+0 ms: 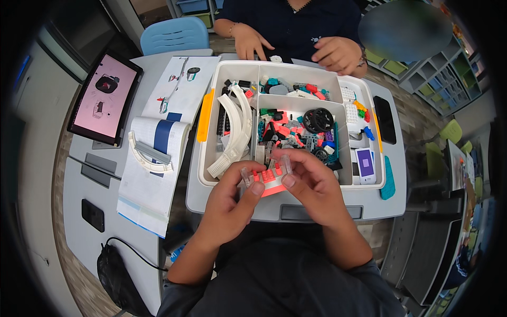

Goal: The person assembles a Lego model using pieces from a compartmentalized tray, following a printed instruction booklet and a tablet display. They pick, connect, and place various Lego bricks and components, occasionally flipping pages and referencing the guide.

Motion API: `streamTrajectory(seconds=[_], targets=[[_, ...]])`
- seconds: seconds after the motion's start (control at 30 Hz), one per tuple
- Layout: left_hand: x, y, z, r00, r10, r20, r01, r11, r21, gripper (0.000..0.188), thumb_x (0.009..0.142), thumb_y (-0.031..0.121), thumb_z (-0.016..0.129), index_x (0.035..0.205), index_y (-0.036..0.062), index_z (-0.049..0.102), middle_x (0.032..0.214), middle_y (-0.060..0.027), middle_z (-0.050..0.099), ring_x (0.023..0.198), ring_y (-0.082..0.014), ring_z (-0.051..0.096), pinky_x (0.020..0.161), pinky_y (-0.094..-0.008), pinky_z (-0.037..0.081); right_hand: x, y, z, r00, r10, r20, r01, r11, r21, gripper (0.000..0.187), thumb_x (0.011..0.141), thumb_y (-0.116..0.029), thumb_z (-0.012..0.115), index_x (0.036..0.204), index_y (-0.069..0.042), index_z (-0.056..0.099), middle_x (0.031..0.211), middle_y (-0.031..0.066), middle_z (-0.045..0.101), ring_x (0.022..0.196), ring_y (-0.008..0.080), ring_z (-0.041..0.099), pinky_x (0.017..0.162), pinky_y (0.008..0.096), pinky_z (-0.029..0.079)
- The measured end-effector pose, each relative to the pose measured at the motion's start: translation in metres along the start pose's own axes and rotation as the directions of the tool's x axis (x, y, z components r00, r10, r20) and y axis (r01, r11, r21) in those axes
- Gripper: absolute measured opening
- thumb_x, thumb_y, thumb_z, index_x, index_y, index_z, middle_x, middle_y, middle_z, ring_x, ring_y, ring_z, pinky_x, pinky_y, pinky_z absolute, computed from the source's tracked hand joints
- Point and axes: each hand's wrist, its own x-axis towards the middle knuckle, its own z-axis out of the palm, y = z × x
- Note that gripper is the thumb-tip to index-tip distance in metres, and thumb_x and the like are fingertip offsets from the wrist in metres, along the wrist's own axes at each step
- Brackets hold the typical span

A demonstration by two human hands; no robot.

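In front of my chest, over the near edge of a white parts tray, I hold a small coral-and-grey building-brick assembly. Coral studs stand on its top, and clear upright pieces rise at both ends. My left hand pinches its left end between thumb and fingers. The right end is gripped by my right hand, the thumb pressing on its front. Just beyond lie loose coral, black and grey bricks with a black wheel. Curved white track pieces rest in the tray's left compartment.
An opened picture booklet lies left of the tray, with a white curved piece on it. Farther left are a screen and a phone. Another phone lies right. Across the table, another person's hands rest by the tray.
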Motion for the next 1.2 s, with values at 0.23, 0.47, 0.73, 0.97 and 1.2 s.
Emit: streamTrajectory(seconds=[0.23, 0.47, 0.73, 0.97, 1.2], targets=[[-0.009, -0.011, 0.004, 0.987, -0.157, 0.022, 0.157, 0.950, -0.269, 0.038, 0.092, 0.007, 0.078, 0.125, -0.0005, 0.062, 0.108, -0.0061, 0.070, 0.058, -0.0013, 0.052, 0.044, -0.0187, 0.037, -0.016, 0.002, 0.009, 0.998, -0.067, -0.011, 0.067, 0.996, 0.055, 0.043, 0.096, 0.001, 0.072, 0.138, 0.002, 0.059, 0.132, 0.0112, 0.061, 0.124, 0.0198, 0.062, 0.110, 0.0384, 0.050], [-0.011, -0.003, 0.011, 1.000, 0.012, -0.007, -0.012, 1.000, -0.028, 0.041, 0.091, 0.003, 0.077, 0.129, 0.0000, 0.062, 0.109, -0.0088, 0.074, 0.061, -0.0008, 0.055, 0.046, -0.0158, 0.039, -0.021, -0.008, -0.009, 0.998, 0.066, -0.022, -0.065, 0.996, 0.059, 0.042, 0.099, -0.004, 0.071, 0.138, 0.002, 0.059, 0.128, 0.0113, 0.069, 0.117, 0.0170, 0.067, 0.103, 0.0328, 0.053], [-0.010, -0.002, 0.010, 0.986, -0.047, 0.160, 0.059, 0.996, -0.073, 0.044, 0.094, 0.005, 0.075, 0.133, -0.0015, 0.055, 0.115, -0.0069, 0.069, 0.099, -0.0097, 0.063, 0.086, -0.0301, 0.053, -0.018, 0.001, -0.028, 0.983, -0.174, -0.067, 0.183, 0.965, 0.189, 0.041, 0.096, 0.007, 0.060, 0.136, 0.000, 0.052, 0.111, 0.0086, 0.064, 0.102, 0.0147, 0.064, 0.089, 0.0316, 0.051], [-0.013, -0.005, 0.006, 0.928, -0.179, 0.328, 0.233, 0.963, -0.134, 0.057, 0.094, 0.029, 0.072, 0.138, -0.0035, 0.053, 0.097, -0.0062, 0.067, 0.066, -0.0050, 0.055, 0.058, -0.0203, 0.044, -0.020, -0.036, -0.018, 0.958, -0.270, 0.092, 0.273, 0.774, -0.572, 0.036, 0.087, -0.010, 0.083, 0.121, -0.006, 0.074, 0.083, 0.0044, 0.062, 0.071, 0.0153, 0.057, 0.064, 0.0309, 0.047], [-0.017, -0.033, 0.008, 0.989, -0.107, 0.101, 0.126, 0.970, -0.210, 0.058, 0.095, 0.044, 0.067, 0.127, -0.0035, 0.058, 0.091, -0.0095, 0.066, 0.055, -0.0052, 0.050, 0.045, -0.0207, 0.037, -0.028, -0.027, -0.026, 0.879, -0.444, 0.171, 0.451, 0.663, -0.597, 0.029, 0.087, -0.013, 0.083, 0.116, -0.009, 0.077, 0.086, 0.0067, 0.066, 0.073, 0.0221, 0.063, 0.065, 0.0338, 0.051]])
